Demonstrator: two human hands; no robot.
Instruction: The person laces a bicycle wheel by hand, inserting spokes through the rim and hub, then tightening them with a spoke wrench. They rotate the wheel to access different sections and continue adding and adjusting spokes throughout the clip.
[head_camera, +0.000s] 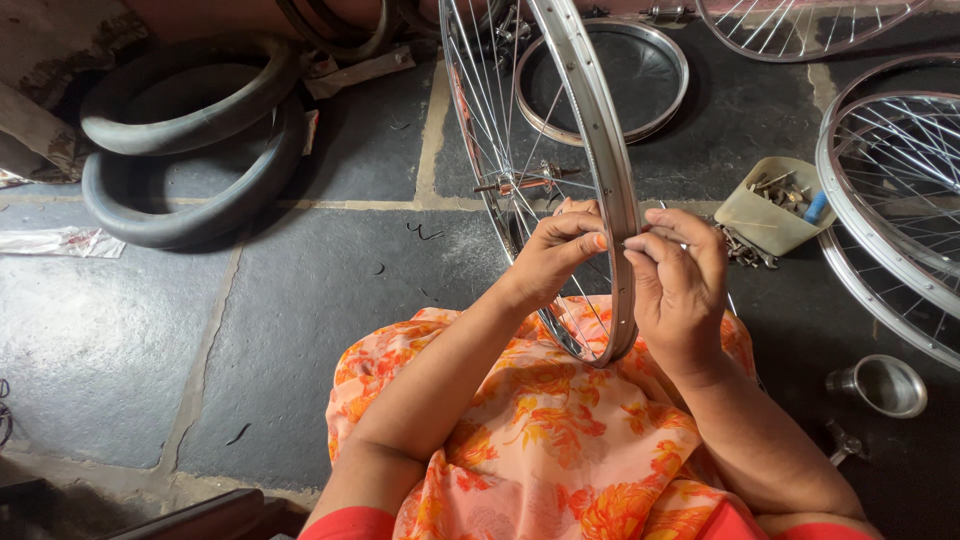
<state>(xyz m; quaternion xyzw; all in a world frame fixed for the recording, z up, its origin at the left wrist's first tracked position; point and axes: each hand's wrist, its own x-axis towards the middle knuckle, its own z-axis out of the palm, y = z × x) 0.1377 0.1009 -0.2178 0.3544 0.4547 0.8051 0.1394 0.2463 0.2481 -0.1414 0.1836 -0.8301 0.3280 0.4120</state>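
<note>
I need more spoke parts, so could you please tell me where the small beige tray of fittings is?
In the head view, the beige tray sits on the dark stone floor at upper right, just beyond the right hand.

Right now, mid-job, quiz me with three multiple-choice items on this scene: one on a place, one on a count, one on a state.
1. Where does the beige tray of small metal parts lie?
A. right of the held wheel
B. on the lap
C. inside the black tubes

2. How many black inner tubes lie at upper left?
A. none
B. two
C. five

3. How does the spoked wheel rim stand?
A. flat on the floor
B. upright, lower edge on the lap
C. hung on a wall

Answers: 1 A, it sits on the stone floor past the right hand. 2 B, two stacked loops show. 3 B, the left hand and right hand pinch it at the rim, above the orange floral cloth.
</note>
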